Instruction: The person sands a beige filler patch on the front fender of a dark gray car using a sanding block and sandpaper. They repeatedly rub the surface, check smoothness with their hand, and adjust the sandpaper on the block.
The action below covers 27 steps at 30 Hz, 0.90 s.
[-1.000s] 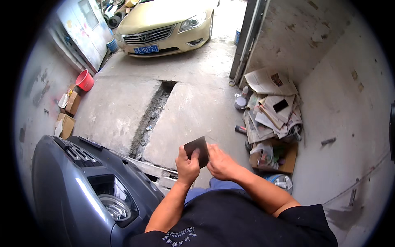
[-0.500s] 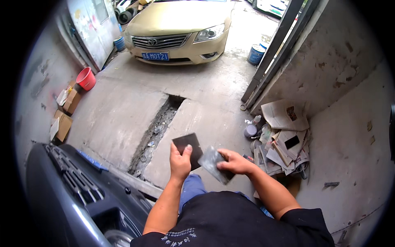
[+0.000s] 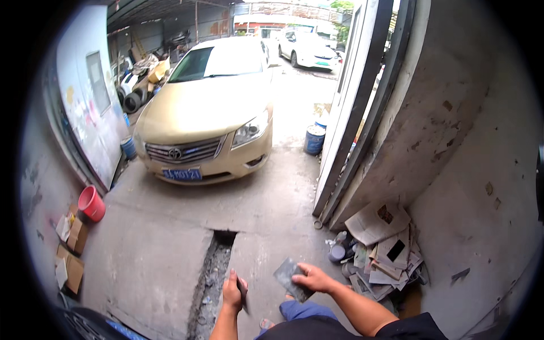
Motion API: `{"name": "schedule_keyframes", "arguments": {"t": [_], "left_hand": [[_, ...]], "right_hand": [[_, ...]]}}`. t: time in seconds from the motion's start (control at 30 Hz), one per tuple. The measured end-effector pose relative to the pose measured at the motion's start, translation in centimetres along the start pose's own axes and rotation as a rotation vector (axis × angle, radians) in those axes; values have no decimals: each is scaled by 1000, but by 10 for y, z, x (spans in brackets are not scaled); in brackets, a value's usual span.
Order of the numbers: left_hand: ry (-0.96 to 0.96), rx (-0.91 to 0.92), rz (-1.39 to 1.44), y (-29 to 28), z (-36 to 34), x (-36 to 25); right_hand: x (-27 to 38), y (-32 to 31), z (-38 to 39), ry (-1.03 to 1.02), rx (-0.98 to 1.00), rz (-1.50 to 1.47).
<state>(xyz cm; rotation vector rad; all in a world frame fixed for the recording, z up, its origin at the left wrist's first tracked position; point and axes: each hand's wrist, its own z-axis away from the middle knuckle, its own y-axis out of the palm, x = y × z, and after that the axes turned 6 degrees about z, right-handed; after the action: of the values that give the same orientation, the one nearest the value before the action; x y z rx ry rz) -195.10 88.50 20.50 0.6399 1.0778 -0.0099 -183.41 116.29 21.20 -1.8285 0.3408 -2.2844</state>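
Note:
Between the thumb and fingers of my left hand (image 3: 232, 291) is a thin dark square plate (image 3: 244, 300), seen nearly edge-on. My right hand (image 3: 313, 279) is closed on the near right edge of a flat grey plate (image 3: 288, 274) with a smeared, scuffed face; its thumb lies on top. The two plates look like flat putty spreaders. They are apart, held low in front of my body above the concrete floor (image 3: 258, 255).
A rubble-filled trench (image 3: 212, 289) runs through the floor by my left hand. Ahead stands a gold car (image 3: 209, 122). Papers (image 3: 391, 255) and a phone (image 3: 395, 250) lie at the right wall; a red bucket (image 3: 92, 204) and cardboard boxes (image 3: 73, 272) line the left. A dark bumper (image 3: 85, 327) shows lower left.
The view has tilted up, so both hands sit lower in it. My hands have drawn apart; the left plate has turned from its face to its edge. Both hands keep their plates.

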Motion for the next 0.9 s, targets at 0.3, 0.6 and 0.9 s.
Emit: {"name": "schedule_keyframes", "arguments": {"t": [0.3, 0.6, 0.9], "left_hand": [[32, 209, -564, 47, -130, -25], [-168, 118, -447, 81, -243, -74], [-148, 329, -576, 66, -325, -106]], "right_hand": [[56, -37, -121, -84, 387, 463], [64, -119, -227, -54, 331, 222], [61, -131, -292, -26, 71, 164]]}}
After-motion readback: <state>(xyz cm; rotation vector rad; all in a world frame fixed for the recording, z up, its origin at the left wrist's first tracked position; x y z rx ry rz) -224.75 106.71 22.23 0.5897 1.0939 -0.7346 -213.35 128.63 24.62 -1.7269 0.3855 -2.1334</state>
